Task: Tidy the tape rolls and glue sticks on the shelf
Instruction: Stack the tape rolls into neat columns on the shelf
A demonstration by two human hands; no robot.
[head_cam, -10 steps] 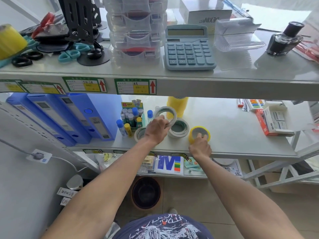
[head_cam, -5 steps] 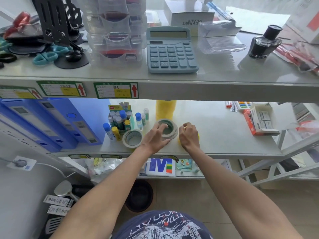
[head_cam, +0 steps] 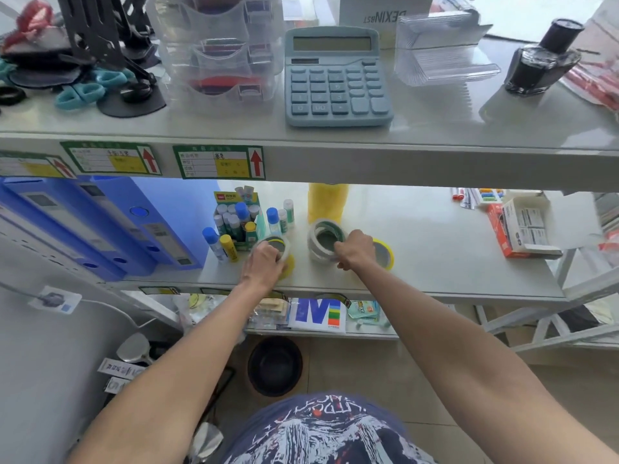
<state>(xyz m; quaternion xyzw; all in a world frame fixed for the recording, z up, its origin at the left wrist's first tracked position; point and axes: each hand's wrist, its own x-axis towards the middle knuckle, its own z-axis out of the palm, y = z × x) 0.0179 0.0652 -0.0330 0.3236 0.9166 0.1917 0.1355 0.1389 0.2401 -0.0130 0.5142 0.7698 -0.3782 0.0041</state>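
On the middle shelf (head_cam: 435,262), left hand (head_cam: 264,262) grasps a clear tape roll (head_cam: 279,244); right hand (head_cam: 355,251) grips 1 white tape stack (head_cam: 323,236).

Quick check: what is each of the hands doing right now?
Left hand: closed on the clear tape roll.
Right hand: closed on the stacked white tape rolls.

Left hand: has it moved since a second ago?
Yes. The left hand was on the white tape stack in front of the tall yellow roll; it now sits leftward, gripping the clear tape roll beside the glue sticks.
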